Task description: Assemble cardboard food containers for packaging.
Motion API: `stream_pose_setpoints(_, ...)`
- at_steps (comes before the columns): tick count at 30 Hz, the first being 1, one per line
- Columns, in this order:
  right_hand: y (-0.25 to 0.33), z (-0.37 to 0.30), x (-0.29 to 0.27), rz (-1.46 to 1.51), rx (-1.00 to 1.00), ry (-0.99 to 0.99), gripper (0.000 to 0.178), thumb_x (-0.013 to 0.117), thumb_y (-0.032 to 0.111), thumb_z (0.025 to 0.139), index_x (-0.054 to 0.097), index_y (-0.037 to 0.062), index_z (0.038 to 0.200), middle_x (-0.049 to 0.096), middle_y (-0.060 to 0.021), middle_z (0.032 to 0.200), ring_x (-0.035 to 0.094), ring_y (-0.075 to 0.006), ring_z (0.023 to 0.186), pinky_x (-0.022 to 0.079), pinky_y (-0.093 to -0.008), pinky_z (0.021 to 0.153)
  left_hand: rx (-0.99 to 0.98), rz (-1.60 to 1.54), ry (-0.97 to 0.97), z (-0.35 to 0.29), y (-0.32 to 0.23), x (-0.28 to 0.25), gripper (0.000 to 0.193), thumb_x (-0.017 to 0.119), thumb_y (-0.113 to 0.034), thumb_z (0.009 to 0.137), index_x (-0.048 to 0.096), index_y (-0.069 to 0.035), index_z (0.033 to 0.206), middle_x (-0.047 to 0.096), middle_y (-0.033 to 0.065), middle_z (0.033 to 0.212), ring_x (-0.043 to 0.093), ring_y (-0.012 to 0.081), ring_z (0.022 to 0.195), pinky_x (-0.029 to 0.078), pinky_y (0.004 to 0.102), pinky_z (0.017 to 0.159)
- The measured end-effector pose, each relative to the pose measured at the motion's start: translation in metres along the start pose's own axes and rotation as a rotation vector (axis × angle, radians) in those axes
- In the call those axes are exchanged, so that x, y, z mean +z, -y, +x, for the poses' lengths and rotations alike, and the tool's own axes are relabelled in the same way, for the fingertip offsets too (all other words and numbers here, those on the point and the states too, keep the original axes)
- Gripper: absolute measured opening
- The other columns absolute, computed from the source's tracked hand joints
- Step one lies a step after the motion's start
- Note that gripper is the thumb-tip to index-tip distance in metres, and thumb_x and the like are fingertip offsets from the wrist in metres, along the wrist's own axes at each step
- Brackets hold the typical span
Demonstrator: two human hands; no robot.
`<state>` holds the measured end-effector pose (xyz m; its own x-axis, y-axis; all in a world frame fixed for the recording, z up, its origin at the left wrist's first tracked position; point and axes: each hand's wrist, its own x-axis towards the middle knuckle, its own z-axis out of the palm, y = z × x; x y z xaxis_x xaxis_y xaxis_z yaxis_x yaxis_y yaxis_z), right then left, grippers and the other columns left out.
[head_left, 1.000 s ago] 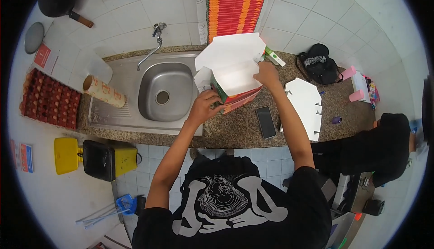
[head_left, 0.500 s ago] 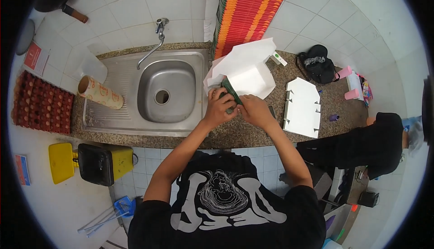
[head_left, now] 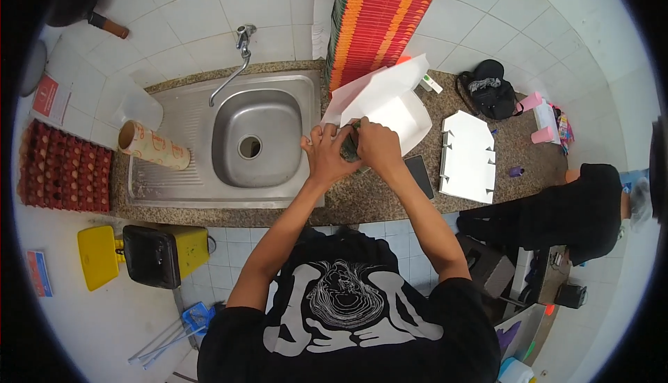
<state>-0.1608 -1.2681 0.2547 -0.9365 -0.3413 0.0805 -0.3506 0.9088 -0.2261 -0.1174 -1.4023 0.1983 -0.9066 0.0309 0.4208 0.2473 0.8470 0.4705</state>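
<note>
Both hands meet over the granite counter, in front of an open white cardboard box (head_left: pixel 407 122) whose lid stands raised. My left hand (head_left: pixel 328 155) curves its thumb and fingers around a dark green, roundish object (head_left: pixel 348 148); its kind is not clear, as the fingers cover most of it. Closed and knuckles up, my right hand (head_left: pixel 378 146) presses against the same object from the right, its fingertips hidden. A dark flat phone-like slab (head_left: pixel 419 177) lies just right of my right wrist. Farther right rests a flat white cardboard piece (head_left: pixel 467 157) with notched edges.
Left of my hands is a steel sink (head_left: pixel 256 139) with a tap (head_left: pixel 243 52). A patterned roll (head_left: pixel 153 145) lies on its drainboard, near stacked egg trays (head_left: pixel 66 167). A tall red-orange stack (head_left: pixel 379 25) rises behind the box. Another person (head_left: pixel 563 209) stands at right.
My right hand has turned over the green object and moved up, while my left fingers have spread around it. The box sits slightly farther right, and the dark slab shows more fully.
</note>
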Motion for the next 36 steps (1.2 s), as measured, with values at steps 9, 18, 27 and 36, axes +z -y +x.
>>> stream_pose_setpoints(9,-0.020,-0.009,0.014,0.161,0.000,-0.234,0.025,0.059,0.027,0.088,0.060,0.0027,0.094,0.067,-0.0144,0.073,0.067,-0.0352,0.065,0.053,-0.0460,0.059,-0.014,-0.008,-0.041,-0.014,-0.013,0.005,0.082,0.084,-0.051,0.060,0.056,-0.017,0.129,0.054,0.0108,0.125,0.038,0.0341,0.121,0.024,0.0524,0.099)
stream_pose_setpoints(18,-0.151,0.014,-0.009,0.555,0.332,-0.306,0.044,0.051,0.041,0.098,0.054,0.0005,0.116,0.068,-0.0207,0.107,0.064,-0.0421,0.100,0.048,-0.0499,0.087,-0.090,-0.411,-0.014,-0.012,-0.041,0.022,0.084,0.078,-0.041,0.079,0.037,-0.003,0.141,0.040,0.0243,0.133,0.042,0.0404,0.127,0.036,0.0486,0.105)
stream_pose_setpoints(27,-0.323,-0.170,0.104,0.114,0.725,0.063,0.103,0.078,0.064,0.068,0.036,0.0072,0.144,0.029,-0.0277,0.148,0.036,-0.0521,0.130,0.045,-0.0645,0.092,-0.188,-0.722,0.073,-0.016,-0.019,0.044,0.072,0.063,-0.041,0.093,0.029,-0.005,0.146,0.029,0.0222,0.143,0.032,0.0375,0.136,0.031,0.0484,0.110)
stream_pose_setpoints(36,-0.370,-0.172,0.097,0.783,0.789,-0.032,0.024,0.081,0.024,0.073,0.077,0.0064,0.088,0.072,-0.0148,0.093,0.065,-0.0226,0.095,0.049,-0.0350,0.086,-0.237,-0.721,-0.207,-0.026,-0.061,0.048,0.067,0.063,-0.024,0.092,0.029,-0.002,0.145,0.034,0.0179,0.142,0.035,0.0335,0.134,0.027,0.0440,0.112)
